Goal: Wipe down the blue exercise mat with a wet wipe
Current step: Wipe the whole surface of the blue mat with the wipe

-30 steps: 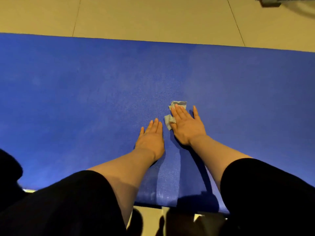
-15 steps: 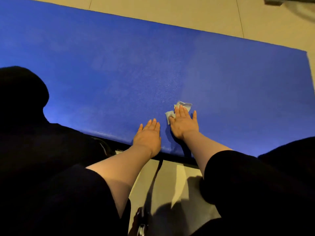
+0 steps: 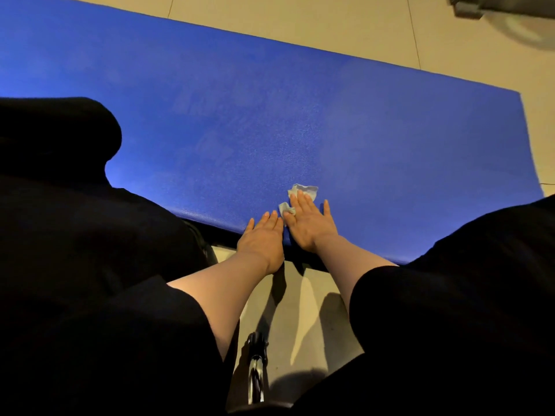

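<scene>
The left hand (image 3: 264,235) lies flat with straight fingers on the near edge of the blue mat (image 3: 300,121), holding nothing. Just beside it, the right hand (image 3: 310,222) presses the crumpled wet wipe (image 3: 303,192) flat against the mat with fingers spread. The mat rests on a beige tiled floor (image 3: 315,22).
</scene>
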